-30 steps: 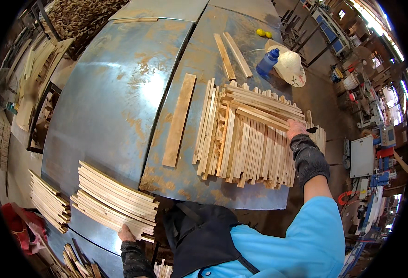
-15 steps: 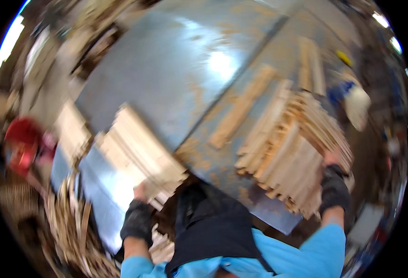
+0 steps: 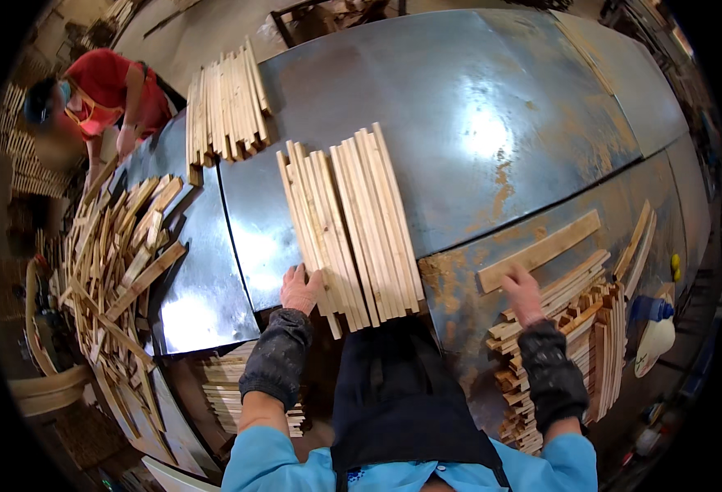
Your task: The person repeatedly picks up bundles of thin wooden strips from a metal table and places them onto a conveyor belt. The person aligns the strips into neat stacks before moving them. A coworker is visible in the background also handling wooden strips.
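Observation:
Two side-by-side bundles of pale wooden strips, a left bundle point(image 3: 316, 221) and a right bundle point(image 3: 377, 221), lie on the metal table in front of me, with a narrow gap between them. My left hand point(image 3: 299, 289) is open, its fingers resting against the left bundle's near left edge. Over on the right, my right hand point(image 3: 523, 295) hovers by the near end of a flat wooden board point(image 3: 541, 250), fingers loosely bent and apart, with nothing visible in them. Under my right forearm sits a layered stack of strips point(image 3: 578, 328), partly hidden by the sleeve.
A further bundle of strips point(image 3: 227, 107) lies at the far left. Loose sticks form a jumbled heap point(image 3: 123, 262) on the left, where a person in red point(image 3: 119, 90) bends over the table. Beyond the right stack are a blue-and-white object point(image 3: 654, 332) and sawdust-marked metal point(image 3: 570, 131).
My view has swung round and sharpened. My right hand has left the right side of the layered stack and moved to the flat board's near end. The left hand stays by the strips.

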The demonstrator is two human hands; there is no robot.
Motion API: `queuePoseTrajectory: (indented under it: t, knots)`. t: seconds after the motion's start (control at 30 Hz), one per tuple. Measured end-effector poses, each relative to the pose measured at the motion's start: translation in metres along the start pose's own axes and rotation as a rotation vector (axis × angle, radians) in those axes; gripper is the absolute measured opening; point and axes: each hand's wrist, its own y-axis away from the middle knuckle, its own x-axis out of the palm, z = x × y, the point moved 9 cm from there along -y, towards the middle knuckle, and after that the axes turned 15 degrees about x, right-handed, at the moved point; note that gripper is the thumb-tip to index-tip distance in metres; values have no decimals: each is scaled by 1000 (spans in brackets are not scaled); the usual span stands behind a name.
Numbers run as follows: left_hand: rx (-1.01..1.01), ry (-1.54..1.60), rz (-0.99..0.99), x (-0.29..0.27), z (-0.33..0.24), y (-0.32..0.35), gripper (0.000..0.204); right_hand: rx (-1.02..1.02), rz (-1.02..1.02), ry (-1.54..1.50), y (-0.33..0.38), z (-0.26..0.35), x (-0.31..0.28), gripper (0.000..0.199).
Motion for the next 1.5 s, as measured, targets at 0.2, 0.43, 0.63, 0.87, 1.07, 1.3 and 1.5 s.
queuePoseTrajectory:
  t: [0.2, 0.43, 0.63, 0.87, 1.07, 1.3, 1.5]
  knots:
    - [4, -74, -28, -3, 6, -37, 91, -121, 95, 84, -51, 169, 199, 59]
    - [35, 105, -59, 9, -14, -47, 106, 53, -97, 350, -60, 198, 272, 77]
    - [-58, 929, -150, 14, -38, -32, 106, 48, -172, 302, -66, 184, 270, 81]
    - [2, 1234, -300, 11, -59, 32, 98, -46, -110, 276, -43, 148, 259, 76]
    - [-41, 1268, -576, -33, -46, 154, 93, -154, 334, -208, 76, 177, 295, 43]
    - [-253, 1117, -886, -58, 1, 363, 112, -545, 485, 240, 189, 183, 381, 50]
    - [-263, 1208, -1408, -51, 6, 568, 101, -798, 954, 292, 405, 182, 438, 58]
